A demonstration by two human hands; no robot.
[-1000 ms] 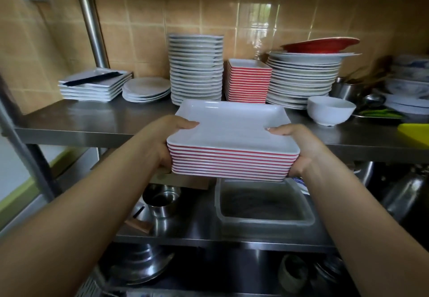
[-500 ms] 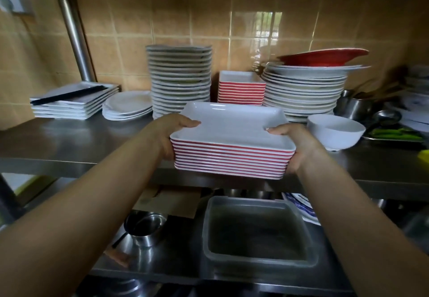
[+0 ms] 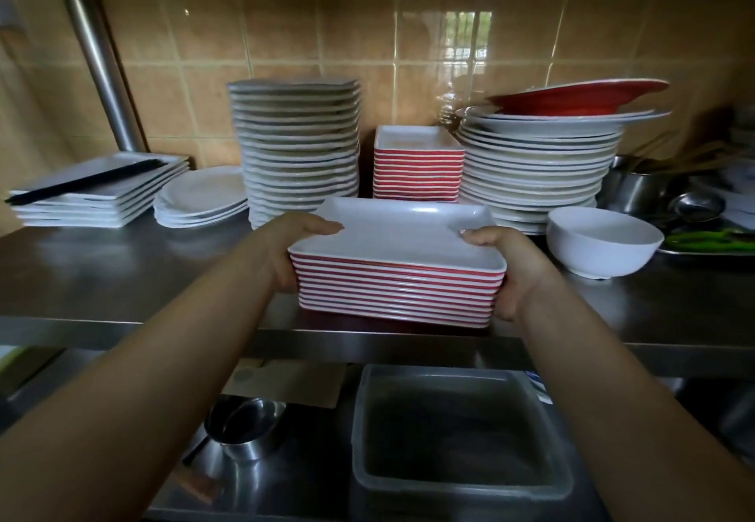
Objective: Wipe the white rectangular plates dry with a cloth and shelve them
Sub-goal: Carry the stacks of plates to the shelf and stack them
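Note:
A stack of several rectangular plates, white on top with red sides, rests at the front edge of the steel shelf. My left hand grips its left end, thumb on the top plate. My right hand grips its right end the same way. Behind it stands a second stack of the same plates against the tiled wall. No cloth is in view.
On the shelf: flat square white plates with a black stick, small white plates, a tall white stack, round plates topped by a red one, a white bowl. Below: a plastic tub and steel cup.
Both hands carried the plate stack forward and up onto the shelf's front edge. The camera moved closer to the shelf.

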